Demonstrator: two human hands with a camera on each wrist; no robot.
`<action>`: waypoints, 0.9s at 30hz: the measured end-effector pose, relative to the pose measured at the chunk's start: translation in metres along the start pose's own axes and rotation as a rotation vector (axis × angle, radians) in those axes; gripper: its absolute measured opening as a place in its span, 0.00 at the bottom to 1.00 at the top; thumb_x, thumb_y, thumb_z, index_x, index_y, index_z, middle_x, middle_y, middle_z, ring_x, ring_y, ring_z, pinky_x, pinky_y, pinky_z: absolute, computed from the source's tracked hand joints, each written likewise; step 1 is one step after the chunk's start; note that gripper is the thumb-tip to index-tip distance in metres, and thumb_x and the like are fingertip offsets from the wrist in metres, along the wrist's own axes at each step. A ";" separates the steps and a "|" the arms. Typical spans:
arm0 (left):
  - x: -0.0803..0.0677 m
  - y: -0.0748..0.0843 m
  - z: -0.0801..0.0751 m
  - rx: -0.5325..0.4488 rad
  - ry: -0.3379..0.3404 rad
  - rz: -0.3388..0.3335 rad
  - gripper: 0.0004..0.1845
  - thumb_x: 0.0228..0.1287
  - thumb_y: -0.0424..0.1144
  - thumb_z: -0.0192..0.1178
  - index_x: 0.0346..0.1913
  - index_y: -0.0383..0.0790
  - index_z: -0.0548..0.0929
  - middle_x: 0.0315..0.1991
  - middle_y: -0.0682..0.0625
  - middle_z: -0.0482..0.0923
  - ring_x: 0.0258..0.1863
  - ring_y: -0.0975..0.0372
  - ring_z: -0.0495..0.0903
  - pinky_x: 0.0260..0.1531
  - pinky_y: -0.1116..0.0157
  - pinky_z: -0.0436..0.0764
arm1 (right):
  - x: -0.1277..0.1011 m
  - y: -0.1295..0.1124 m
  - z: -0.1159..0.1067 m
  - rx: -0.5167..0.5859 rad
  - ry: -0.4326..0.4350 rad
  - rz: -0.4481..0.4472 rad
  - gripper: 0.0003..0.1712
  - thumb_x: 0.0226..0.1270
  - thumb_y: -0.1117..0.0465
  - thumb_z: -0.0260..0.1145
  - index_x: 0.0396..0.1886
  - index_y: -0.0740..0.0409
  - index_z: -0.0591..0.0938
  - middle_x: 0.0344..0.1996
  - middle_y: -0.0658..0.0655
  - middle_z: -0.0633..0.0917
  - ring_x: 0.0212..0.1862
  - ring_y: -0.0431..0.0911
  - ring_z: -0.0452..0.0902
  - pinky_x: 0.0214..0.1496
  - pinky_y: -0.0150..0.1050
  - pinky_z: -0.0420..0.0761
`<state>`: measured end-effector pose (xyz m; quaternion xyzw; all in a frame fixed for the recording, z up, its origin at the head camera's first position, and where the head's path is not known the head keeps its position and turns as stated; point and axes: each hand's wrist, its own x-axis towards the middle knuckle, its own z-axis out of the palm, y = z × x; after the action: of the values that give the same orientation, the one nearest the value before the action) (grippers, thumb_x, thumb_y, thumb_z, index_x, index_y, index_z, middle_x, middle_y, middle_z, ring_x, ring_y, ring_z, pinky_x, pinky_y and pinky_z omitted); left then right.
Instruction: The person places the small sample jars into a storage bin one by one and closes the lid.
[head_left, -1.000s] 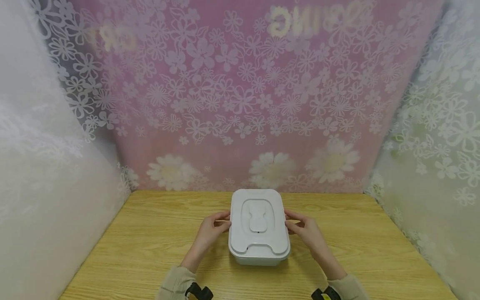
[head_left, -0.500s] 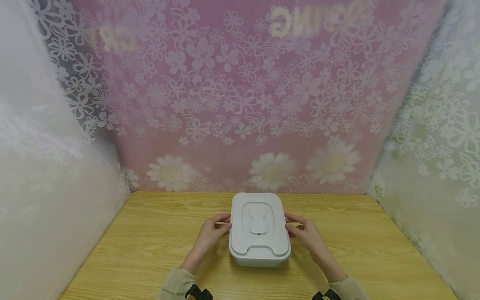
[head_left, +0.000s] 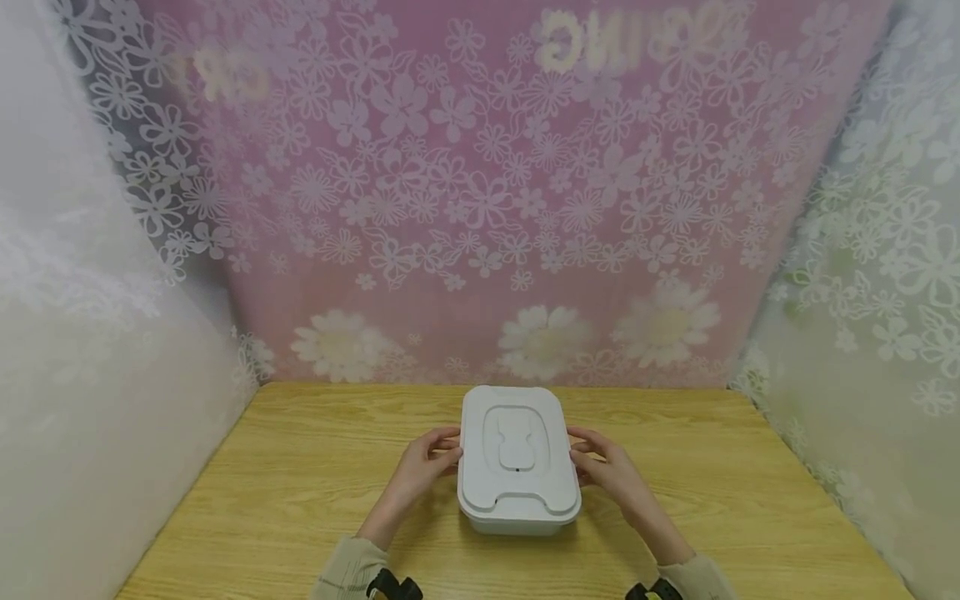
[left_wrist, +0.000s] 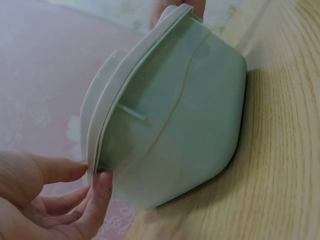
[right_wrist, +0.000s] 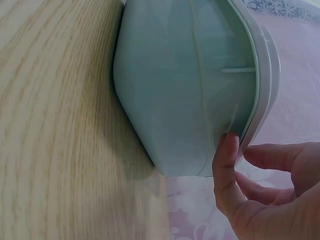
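Observation:
A plastic storage box with a white lid (head_left: 516, 446) and a pale green body (left_wrist: 185, 120) stands on the wooden table. The lid has a raised oval panel and covers the box. At its left side my left hand (head_left: 422, 463) pinches the rim, thumb on the lid's edge and a finger beneath it. My right hand (head_left: 613, 468) pinches the opposite rim likewise, as the right wrist view shows with the green side wall (right_wrist: 165, 90). What the box holds is hidden.
The wood-grain table (head_left: 315, 475) extends on both sides of the box. A pink flowered curtain (head_left: 420, 208) rises at the back edge. Pale flowered sheets (head_left: 862, 333) flank the table. Dark straps with small devices (head_left: 396, 585) sit on the wrists.
The lid's far edge sits slightly lower in the head view than a second ago, with a small shift toward me. Both hands keep their hold on the rim.

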<state>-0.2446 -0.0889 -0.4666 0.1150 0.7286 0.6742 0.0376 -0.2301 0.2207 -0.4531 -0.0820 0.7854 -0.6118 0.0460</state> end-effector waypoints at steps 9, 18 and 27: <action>-0.001 0.003 -0.005 0.024 0.012 -0.021 0.21 0.72 0.27 0.59 0.63 0.19 0.73 0.49 0.32 0.80 0.41 0.58 0.83 0.50 0.51 0.87 | 0.002 -0.002 0.003 0.013 -0.034 -0.016 0.31 0.77 0.66 0.59 0.72 0.77 0.63 0.47 0.68 0.81 0.34 0.43 0.83 0.38 0.37 0.88; -0.002 0.004 -0.008 0.028 0.013 -0.032 0.21 0.72 0.28 0.59 0.63 0.19 0.73 0.48 0.33 0.79 0.42 0.57 0.83 0.49 0.50 0.87 | 0.002 -0.001 0.004 0.024 -0.039 -0.031 0.31 0.77 0.66 0.60 0.72 0.77 0.64 0.50 0.71 0.78 0.35 0.42 0.83 0.39 0.36 0.88; -0.002 0.007 -0.013 0.148 0.033 0.012 0.21 0.73 0.31 0.59 0.64 0.22 0.74 0.50 0.32 0.80 0.44 0.49 0.84 0.46 0.51 0.88 | 0.002 -0.004 0.001 -0.123 0.008 -0.071 0.30 0.78 0.62 0.60 0.72 0.73 0.67 0.58 0.74 0.76 0.45 0.53 0.84 0.46 0.45 0.88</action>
<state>-0.2449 -0.1011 -0.4589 0.1108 0.7763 0.6204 0.0130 -0.2317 0.2185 -0.4495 -0.1103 0.8184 -0.5638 0.0159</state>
